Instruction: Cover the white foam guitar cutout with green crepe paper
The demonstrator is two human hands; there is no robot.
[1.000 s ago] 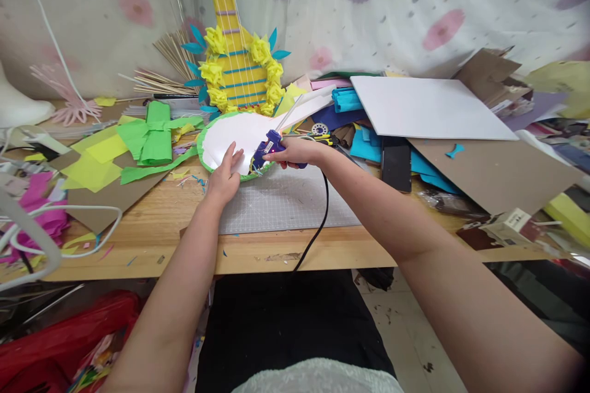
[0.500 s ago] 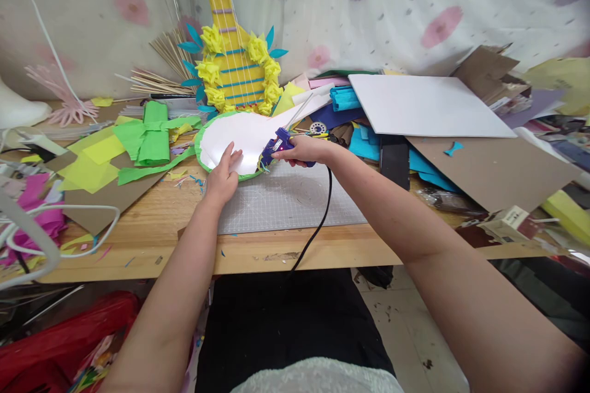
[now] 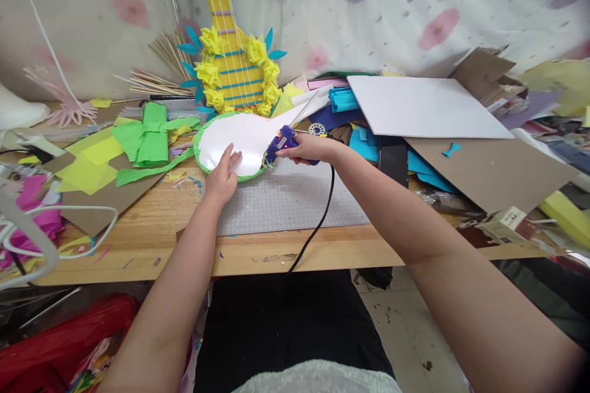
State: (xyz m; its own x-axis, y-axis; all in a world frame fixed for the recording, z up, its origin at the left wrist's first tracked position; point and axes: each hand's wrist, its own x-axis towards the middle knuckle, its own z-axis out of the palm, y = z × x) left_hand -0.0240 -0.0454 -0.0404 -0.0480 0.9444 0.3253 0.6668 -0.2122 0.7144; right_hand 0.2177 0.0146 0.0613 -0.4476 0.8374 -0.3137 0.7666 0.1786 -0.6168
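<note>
A white guitar-shaped board (image 3: pixel 230 135) with green crepe paper along its rounded edge lies on the grey cutting mat (image 3: pixel 276 212). My left hand (image 3: pixel 223 177) rests on the board's near part, its fingers stretched out and holding nothing. In my right hand (image 3: pixel 308 148) is a blue glue gun (image 3: pixel 281 140), its front end low over the board's right-hand edge. Whether the nozzle touches the edge I cannot tell. A green crepe strip (image 3: pixel 154 171) runs from the board's left side toward a folded green crepe bundle (image 3: pixel 153 135).
Behind the board stands a yellow paper guitar (image 3: pixel 237 73) with yellow flowers. A white foam board (image 3: pixel 428 105), brown cardboard (image 3: pixel 488 166) and a black phone (image 3: pixel 393 161) lie to the right. Yellow paper sheets (image 3: pixel 87 169) and a white cable (image 3: pixel 92 209) are at left. The glue gun's black cord (image 3: pixel 318 230) hangs over the table edge.
My right hand has shifted the glue gun slightly to the right along the board's edge. My left hand keeps its place on the board.
</note>
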